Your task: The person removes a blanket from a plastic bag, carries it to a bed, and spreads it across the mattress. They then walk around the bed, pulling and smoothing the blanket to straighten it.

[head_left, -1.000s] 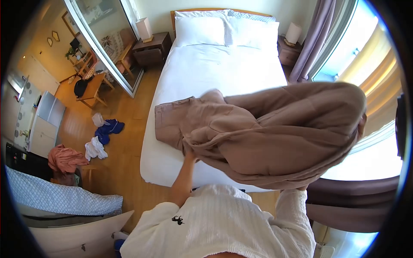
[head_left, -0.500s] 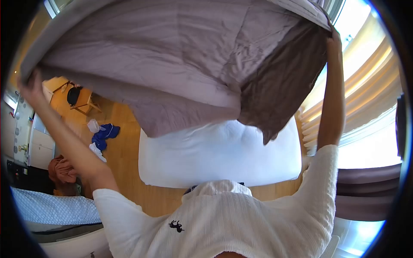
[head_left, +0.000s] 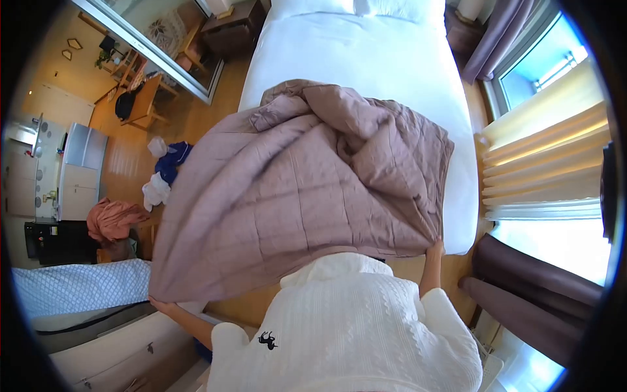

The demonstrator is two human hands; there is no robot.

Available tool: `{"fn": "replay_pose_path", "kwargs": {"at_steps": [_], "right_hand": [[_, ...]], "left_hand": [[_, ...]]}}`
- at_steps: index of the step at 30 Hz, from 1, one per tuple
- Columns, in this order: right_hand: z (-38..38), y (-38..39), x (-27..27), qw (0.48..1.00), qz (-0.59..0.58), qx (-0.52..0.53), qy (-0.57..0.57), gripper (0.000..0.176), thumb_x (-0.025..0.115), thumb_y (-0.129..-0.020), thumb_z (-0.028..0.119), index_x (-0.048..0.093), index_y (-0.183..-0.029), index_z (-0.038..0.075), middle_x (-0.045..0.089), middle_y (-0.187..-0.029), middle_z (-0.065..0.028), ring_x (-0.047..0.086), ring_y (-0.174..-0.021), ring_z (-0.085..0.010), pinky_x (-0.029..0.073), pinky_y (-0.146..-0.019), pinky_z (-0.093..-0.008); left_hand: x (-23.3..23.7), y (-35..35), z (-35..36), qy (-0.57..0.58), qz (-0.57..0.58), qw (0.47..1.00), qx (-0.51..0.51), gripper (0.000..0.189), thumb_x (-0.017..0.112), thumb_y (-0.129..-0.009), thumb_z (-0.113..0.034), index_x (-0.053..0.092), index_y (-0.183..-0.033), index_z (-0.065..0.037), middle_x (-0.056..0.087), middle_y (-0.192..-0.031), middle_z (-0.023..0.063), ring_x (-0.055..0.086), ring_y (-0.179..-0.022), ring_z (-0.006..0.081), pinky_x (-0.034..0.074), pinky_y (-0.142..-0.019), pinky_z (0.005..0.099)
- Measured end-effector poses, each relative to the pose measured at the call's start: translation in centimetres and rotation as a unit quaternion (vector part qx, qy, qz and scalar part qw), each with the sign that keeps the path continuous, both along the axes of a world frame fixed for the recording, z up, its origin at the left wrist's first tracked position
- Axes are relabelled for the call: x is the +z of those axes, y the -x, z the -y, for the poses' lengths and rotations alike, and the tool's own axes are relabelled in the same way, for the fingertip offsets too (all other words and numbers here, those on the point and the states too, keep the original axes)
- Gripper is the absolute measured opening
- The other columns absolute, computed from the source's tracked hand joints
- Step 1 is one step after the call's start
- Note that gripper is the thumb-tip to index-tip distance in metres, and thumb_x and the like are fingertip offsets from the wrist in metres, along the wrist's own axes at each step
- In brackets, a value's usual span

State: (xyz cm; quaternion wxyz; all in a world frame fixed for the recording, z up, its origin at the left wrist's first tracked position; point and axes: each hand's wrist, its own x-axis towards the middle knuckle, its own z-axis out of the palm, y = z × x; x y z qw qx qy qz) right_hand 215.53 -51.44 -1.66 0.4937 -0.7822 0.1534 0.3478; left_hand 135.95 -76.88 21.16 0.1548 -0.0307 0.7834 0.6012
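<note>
A mauve quilted comforter point(head_left: 281, 196) lies bunched over the near part of a bed with a white fitted sheet point(head_left: 346, 52). Its far side is folded and crumpled, while the near side stretches between my hands. My left hand point(head_left: 162, 306) grips the near left corner, out past the bed's left side. At the right, my right hand point(head_left: 436, 249) grips the near right corner, close to the bed's foot. The comforter hides part of the fingers of both hands.
Blue and white clothes point(head_left: 166, 166) lie on the wooden floor to the left, near a rust-coloured cloth point(head_left: 114, 219). A white dresser point(head_left: 124, 353) stands at lower left. Cream curtains point(head_left: 545, 150) hang along the right-hand window, and dark nightstands point(head_left: 232, 29) flank the bed's head.
Both hands have come down from high up to waist level, still holding the comforter. The cloth has dropped from the air onto the bed, and the bed's far end now shows.
</note>
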Motion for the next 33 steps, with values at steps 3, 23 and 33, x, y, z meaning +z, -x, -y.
{"fn": "replay_pose_path", "kwargs": {"at_steps": [3,23,33], "right_hand": [[5.5,0.7,3.3,0.999,-0.024,0.011,0.026,0.056,0.063,-0.072,0.027,0.043,-0.111,-0.007,0.05,-0.106,-0.0167,0.05,-0.094,-0.0302,0.042,-0.083,-0.0397],[-40.3,4.0,53.7,0.631,0.478,0.4,-0.462,0.047,0.056,-0.067,0.021,0.049,-0.109,0.001,0.054,-0.103,-0.0163,0.052,-0.093,-0.0236,0.04,-0.083,-0.0345],[-28.1,-3.4,64.0,0.589,0.579,0.27,-0.495,0.036,0.053,-0.063,0.007,0.057,-0.098,-0.003,0.059,-0.082,-0.0127,0.056,-0.072,-0.0195,0.047,-0.064,-0.0281]], "left_hand": [[-3.4,-4.1,6.1,0.073,0.091,0.993,0.027,0.032,0.047,-0.08,-0.016,0.046,-0.108,-0.001,0.049,-0.107,0.0152,0.045,-0.099,0.0276,0.033,-0.087,0.0358],[36.9,5.5,-35.7,-0.397,-0.286,0.838,-0.241,0.03,0.045,-0.08,-0.024,0.049,-0.103,-0.004,0.05,-0.1,0.0117,0.046,-0.092,0.0237,0.036,-0.079,0.0354],[30.6,9.2,-20.2,-0.271,-0.298,0.907,-0.126,0.031,0.044,-0.081,-0.027,0.051,-0.101,-0.005,0.051,-0.096,0.0099,0.047,-0.089,0.0217,0.037,-0.076,0.0353]]}}
